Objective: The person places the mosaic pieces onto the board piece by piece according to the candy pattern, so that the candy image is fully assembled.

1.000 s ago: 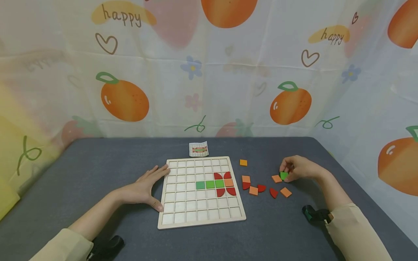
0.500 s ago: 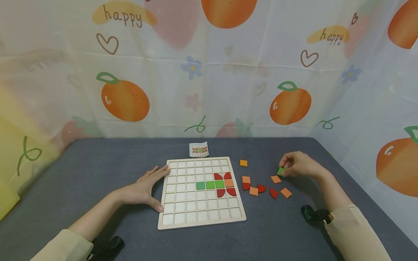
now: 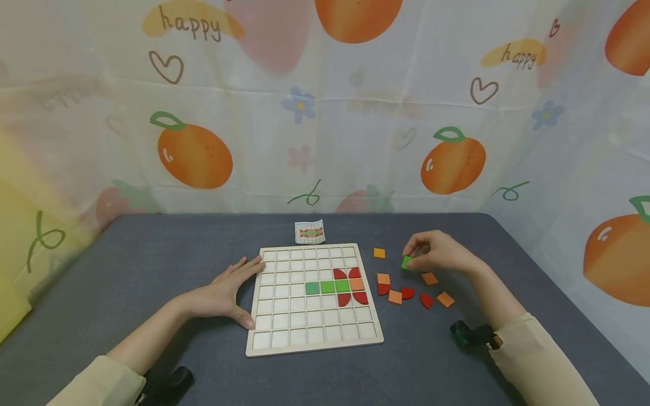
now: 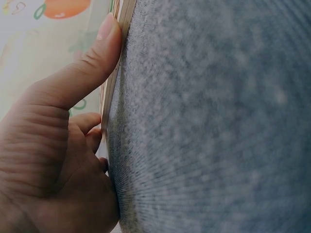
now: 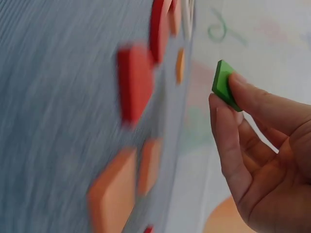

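A green square tile is pinched between the thumb and fingertips of my right hand, lifted above the table in the right wrist view. My left hand is spread at the left edge of a pale wooden grid board, its fingers and thumb resting against the rim; the left wrist view shows the thumb along that edge. Set in the board's cells are a teal tile, two green tiles, an orange tile and several red quarter-round tiles.
Right of the board lie loose orange tiles, red quarter-round tiles and a yellow-orange tile. Behind the board is a small pattern card. A printed curtain hangs along the table's back edge.
My right hand has raised the green tile from beside an orange tile and carried it left toward the board. My left hand has stayed on the board's edge.
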`<state>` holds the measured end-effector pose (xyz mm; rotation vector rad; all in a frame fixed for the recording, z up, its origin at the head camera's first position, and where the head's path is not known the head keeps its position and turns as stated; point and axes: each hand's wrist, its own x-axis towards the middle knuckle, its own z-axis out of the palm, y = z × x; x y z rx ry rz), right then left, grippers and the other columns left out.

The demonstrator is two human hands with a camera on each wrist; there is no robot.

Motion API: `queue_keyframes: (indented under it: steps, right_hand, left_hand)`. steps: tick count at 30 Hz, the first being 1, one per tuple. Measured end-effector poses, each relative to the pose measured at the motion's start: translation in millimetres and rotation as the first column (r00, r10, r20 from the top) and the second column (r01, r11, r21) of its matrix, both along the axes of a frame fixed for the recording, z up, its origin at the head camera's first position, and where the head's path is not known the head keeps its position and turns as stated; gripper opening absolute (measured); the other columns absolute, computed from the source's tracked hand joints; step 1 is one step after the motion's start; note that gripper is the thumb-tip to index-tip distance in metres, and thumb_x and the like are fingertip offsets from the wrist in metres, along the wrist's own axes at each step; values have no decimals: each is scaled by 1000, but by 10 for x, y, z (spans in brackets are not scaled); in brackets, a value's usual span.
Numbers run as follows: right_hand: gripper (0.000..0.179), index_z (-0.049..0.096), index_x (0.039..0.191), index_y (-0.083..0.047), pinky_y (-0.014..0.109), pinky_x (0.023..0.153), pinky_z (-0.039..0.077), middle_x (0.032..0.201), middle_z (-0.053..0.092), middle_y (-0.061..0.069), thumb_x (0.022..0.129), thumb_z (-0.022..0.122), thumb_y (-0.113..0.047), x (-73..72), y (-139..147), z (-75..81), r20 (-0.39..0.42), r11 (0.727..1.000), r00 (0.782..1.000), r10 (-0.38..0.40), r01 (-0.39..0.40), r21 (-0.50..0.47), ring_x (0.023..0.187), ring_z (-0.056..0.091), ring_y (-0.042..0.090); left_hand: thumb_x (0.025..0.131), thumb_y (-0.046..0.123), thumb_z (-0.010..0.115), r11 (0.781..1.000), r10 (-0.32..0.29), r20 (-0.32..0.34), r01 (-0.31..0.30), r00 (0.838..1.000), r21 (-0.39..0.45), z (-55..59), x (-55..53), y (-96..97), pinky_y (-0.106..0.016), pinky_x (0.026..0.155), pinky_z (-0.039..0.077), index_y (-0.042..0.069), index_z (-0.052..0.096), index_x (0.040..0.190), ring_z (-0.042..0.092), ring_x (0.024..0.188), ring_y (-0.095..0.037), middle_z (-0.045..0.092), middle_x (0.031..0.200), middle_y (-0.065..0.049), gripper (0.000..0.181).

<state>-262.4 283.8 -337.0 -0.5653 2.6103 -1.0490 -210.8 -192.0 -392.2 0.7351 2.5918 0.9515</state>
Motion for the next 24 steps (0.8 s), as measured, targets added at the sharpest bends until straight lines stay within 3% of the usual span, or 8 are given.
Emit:
queue_keyframes:
  steps: [4,7,14,20,24]
  right_hand:
    - [17,68,103,-6,40,76,60,96,69,12,89,72,-14,6,-247,27,11,998,999,45,-44,-38,85,70,32]
    - [17,68,105,-7,41,79,60,97,70,12,91,70,-14,19,-434,39,20,995,996,83,-82,-54,86,71,29]
    - [15,71,106,-11,35,75,57,97,72,9,91,69,-14,62,-846,70,-1,984,986,169,-169,-52,85,69,20]
    - [15,72,106,-14,39,79,58,98,73,7,91,68,-13,69,-1137,83,-4,971,973,232,-232,-54,89,69,20]
    - [17,72,107,-13,45,81,58,99,71,8,91,67,-10,62,-1310,86,13,963,965,261,-259,-76,90,71,28]
  left_hand:
    - [63,42,91,1000,-4,-2,4,1000,3,17,8,8,-77,111,1,5,22,157,-3,151,-52,9,167,-19,122]
    - [63,42,91,1000,-2,1,2,1000,0,25,15,15,-77,111,2,5,22,157,-3,151,-52,10,167,-18,122]
    - [64,40,91,1000,-9,5,9,1000,3,41,17,22,-77,111,2,5,23,157,-2,151,-52,10,167,-19,120]
    - [64,40,91,1000,-9,9,9,1000,5,50,16,22,-77,111,1,5,23,157,-2,151,-52,10,167,-19,120]
    - [64,39,91,1000,-8,7,8,1000,4,52,22,21,-77,111,1,5,23,157,-2,151,-52,9,167,-19,121]
